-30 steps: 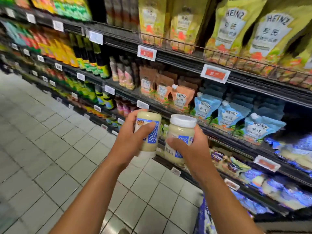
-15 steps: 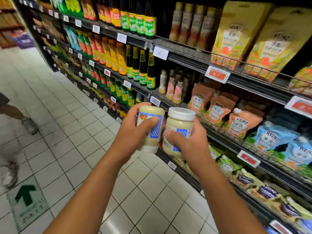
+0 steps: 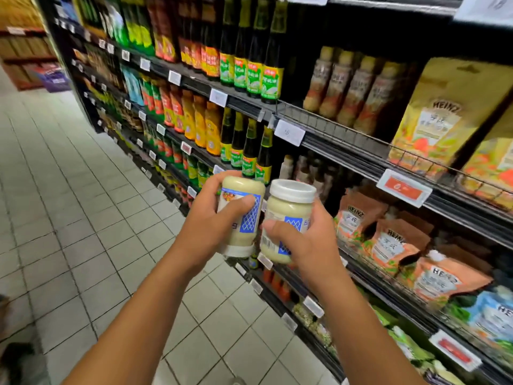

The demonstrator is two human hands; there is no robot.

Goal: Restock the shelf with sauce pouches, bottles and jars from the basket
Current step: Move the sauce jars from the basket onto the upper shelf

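Item 1, left of frame: tiled floor point(image 3: 69, 218), the aisle running off to the upper left

Item 2, centre: left hand point(image 3: 208, 226), fingers and thumb wrapped round an inverted jar point(image 3: 243, 215) of pale sauce with a blue lattice label; white lid downward, long axis near vertical with a slight lean

Item 3, just right of centre: upright jar point(image 3: 290, 215) of the same make, white lid on top, gripped about its lower half by the right hand point(image 3: 308, 245); the two jars are side by side and close, but I cannot tell if they touch

Item 4, right half of frame: shelf point(image 3: 347, 147), tiers slanting from upper left to lower right; dark bottles point(image 3: 249, 154) directly behind the hands, brown pouches point(image 3: 394, 245) at centre right

Basket: not in view

Note: the shelf lies right of and beyond both jars, and the right hand is nearer. The upright jar looks readier to go in, while the inverted one would likely need turning over. No row of matching jars is discernible, so the destination tier is undetermined
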